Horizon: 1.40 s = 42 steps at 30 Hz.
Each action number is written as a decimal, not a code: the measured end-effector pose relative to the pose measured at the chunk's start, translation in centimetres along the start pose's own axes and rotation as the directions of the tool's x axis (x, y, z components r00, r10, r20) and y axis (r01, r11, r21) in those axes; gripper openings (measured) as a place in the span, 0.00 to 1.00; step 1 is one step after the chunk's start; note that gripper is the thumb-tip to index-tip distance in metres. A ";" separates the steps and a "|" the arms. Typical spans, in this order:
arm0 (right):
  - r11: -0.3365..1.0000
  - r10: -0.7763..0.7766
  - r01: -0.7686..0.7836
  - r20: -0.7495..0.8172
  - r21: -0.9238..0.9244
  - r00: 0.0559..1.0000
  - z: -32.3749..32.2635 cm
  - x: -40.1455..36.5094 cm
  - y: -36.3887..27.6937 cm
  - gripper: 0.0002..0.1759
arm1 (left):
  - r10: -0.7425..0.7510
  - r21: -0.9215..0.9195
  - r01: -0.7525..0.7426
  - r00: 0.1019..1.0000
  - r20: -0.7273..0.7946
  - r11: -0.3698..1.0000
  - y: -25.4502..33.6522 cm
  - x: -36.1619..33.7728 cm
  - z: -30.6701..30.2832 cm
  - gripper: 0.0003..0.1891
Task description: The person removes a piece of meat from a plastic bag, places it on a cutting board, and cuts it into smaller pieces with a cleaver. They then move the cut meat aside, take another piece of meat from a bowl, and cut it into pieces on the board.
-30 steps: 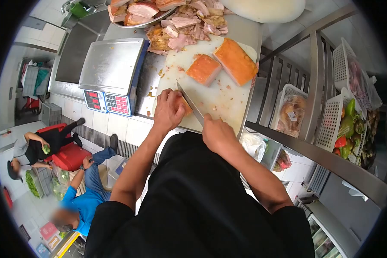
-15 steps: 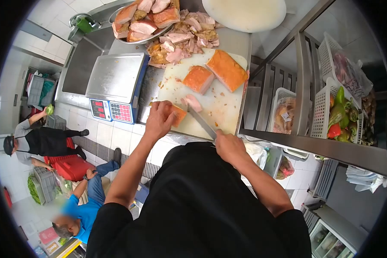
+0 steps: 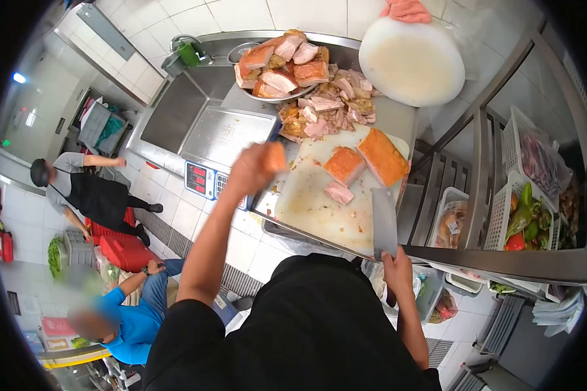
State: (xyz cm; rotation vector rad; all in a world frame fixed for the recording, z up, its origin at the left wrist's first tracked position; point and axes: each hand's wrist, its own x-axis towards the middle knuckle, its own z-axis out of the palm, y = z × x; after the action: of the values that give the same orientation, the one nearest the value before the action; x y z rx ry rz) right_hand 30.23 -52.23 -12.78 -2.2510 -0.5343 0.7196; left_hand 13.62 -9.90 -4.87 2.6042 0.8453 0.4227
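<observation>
My left hand (image 3: 249, 171) is closed around a piece of roast pork (image 3: 276, 158) with orange skin, held up in front of the near edge of a digital scale (image 3: 223, 137). My right hand (image 3: 398, 268) grips the handle of a cleaver (image 3: 384, 221), its broad blade lying over the right side of the cutting board (image 3: 310, 212). Two larger blocks of skin-on pork, a smaller block (image 3: 344, 166) and a bigger slab (image 3: 383, 156), rest towards the board's far right. Just in front of them lies a small pale offcut (image 3: 338, 192).
A bowl heaped with pork chunks (image 3: 280, 81) and a pile of cut meat (image 3: 332, 107) stand behind the board. A sink (image 3: 173, 120) is at left, a metal rack (image 3: 479, 182) with baskets at right. Two people (image 3: 91, 195) are at far left.
My left hand has lifted the pork piece off the board and carried it left towards the scale. The cleaver has moved right, away from the offcut, its blade now turned flatter to view.
</observation>
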 end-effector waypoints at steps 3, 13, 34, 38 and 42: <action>0.998 0.051 -0.051 0.021 0.033 0.998 -0.7 -1.0 0.3 0.16 | -0.186 0.034 0.188 0.981 -0.051 0.982 -4.4 2.7 -4.3 0.36; 0.997 0.080 -0.080 0.003 -0.012 0.997 0.2 -0.5 2.2 0.19 | 0.355 -0.141 -0.334 0.918 0.174 0.932 6.6 -1.8 10.7 0.23; 0.997 0.029 -0.020 0.124 -0.071 0.992 0.1 -0.5 0.3 0.20 | -0.082 -0.395 -0.014 0.971 -0.225 0.918 4.9 4.9 3.7 0.40; 0.984 -0.154 0.163 0.116 -0.078 0.981 1.1 0.4 2.3 0.19 | -0.204 0.383 0.188 0.979 -0.001 0.904 -2.6 3.6 -3.8 0.45; 0.981 -0.118 0.136 0.132 -0.137 0.984 0.5 0.0 -0.4 0.21 | -0.362 -0.050 0.371 0.923 0.133 0.927 -6.6 3.1 -3.1 0.42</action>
State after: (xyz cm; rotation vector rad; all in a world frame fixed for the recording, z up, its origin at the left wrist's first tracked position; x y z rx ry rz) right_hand 29.83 -51.71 -12.80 -2.2916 -0.8072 0.7798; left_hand 11.55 -2.28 -4.45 2.3048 1.2172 0.1819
